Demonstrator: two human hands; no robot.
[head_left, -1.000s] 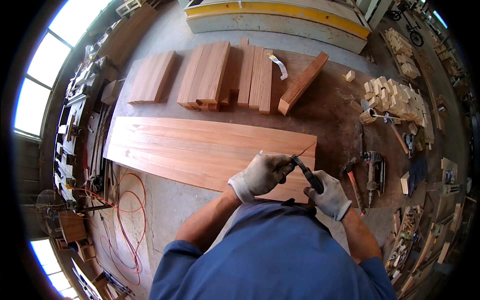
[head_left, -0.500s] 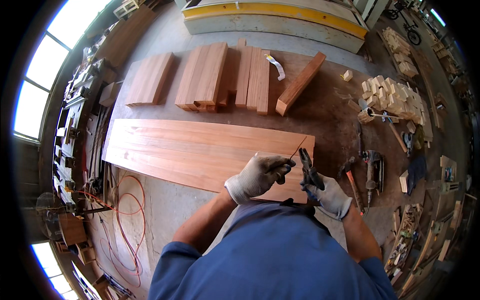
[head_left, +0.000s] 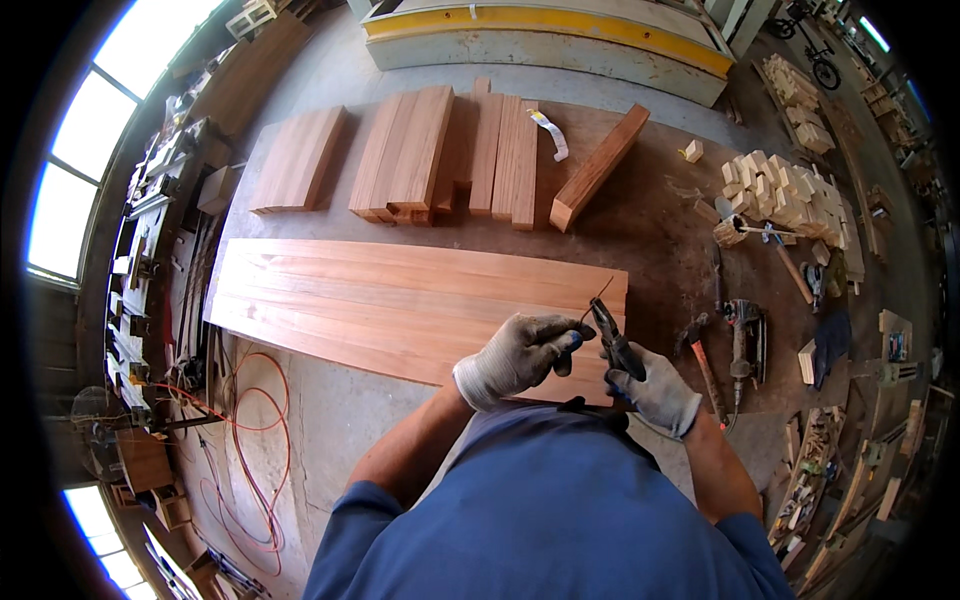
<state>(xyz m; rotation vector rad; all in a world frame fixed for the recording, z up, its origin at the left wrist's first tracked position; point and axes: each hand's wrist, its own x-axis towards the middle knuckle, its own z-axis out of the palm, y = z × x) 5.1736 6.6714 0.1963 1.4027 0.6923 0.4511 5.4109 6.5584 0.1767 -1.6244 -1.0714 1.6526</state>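
My left hand (head_left: pixel 520 358), in a worn white glove with dark fingertips, pinches the lower end of a thin dark wire-like rod (head_left: pixel 602 290). The rod slants up and to the right above the board. In my right hand (head_left: pixel 658 395), also gloved, is a pair of dark pliers (head_left: pixel 619 348), its jaws pointing up and left at the rod beside my left fingertips. I cannot tell whether the jaws grip it. Below both hands lies a long panel of reddish wooden strips (head_left: pixel 400 300), along the near side of the table.
Stacked wooden boards (head_left: pixel 410 150) and an angled beam (head_left: pixel 600 165) lie at the table's far side. To the right are a hammer (head_left: pixel 707 370), a power tool (head_left: pixel 742 335) and a pile of pale wood blocks (head_left: pixel 775 190). An orange hose (head_left: pixel 285 450) coils on the floor.
The pliers have tilted to the left, and their jaws have come up against the rod. My left hand has shifted slightly right and down.
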